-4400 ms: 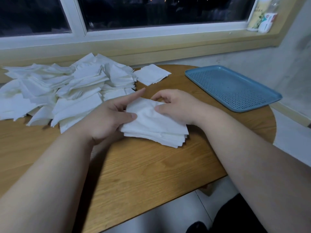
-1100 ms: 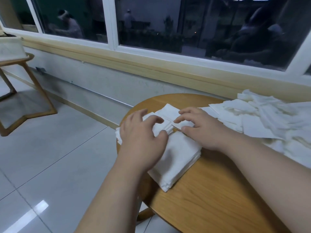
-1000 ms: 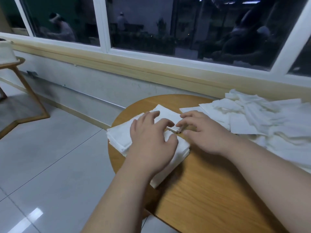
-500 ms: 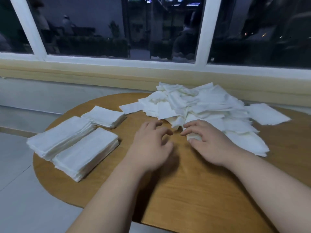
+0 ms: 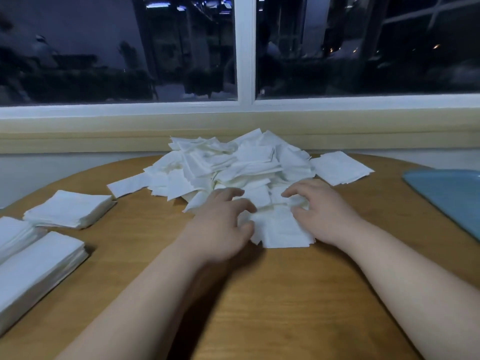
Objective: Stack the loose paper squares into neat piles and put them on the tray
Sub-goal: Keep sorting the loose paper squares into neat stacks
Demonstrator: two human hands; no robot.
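Note:
A big loose heap of white paper squares (image 5: pixel 233 165) lies at the back of the round wooden table (image 5: pixel 259 307). At the heap's near edge a small batch of squares (image 5: pixel 281 231) lies flat between my hands. My left hand (image 5: pixel 223 224) curls its fingers and thumb round the batch's left edge. My right hand (image 5: pixel 320 213) has bent fingers on the squares at the batch's right side, thumb against them. Only a corner of the blue tray (image 5: pixel 446 193) shows at the far right, with nothing on that part.
Three neat stacks of squares sit on the table's left: one further back (image 5: pixel 70 209), one at the near edge (image 5: pixel 36 268), one cut off by the frame (image 5: pixel 13 235). A small separate pile (image 5: pixel 340 167) lies right of the heap. A window sill runs behind.
The view has swung right from the finished stacks to the heap. Both hands left the stacks, reached the heap's near edge and now hold a small batch of squares there.

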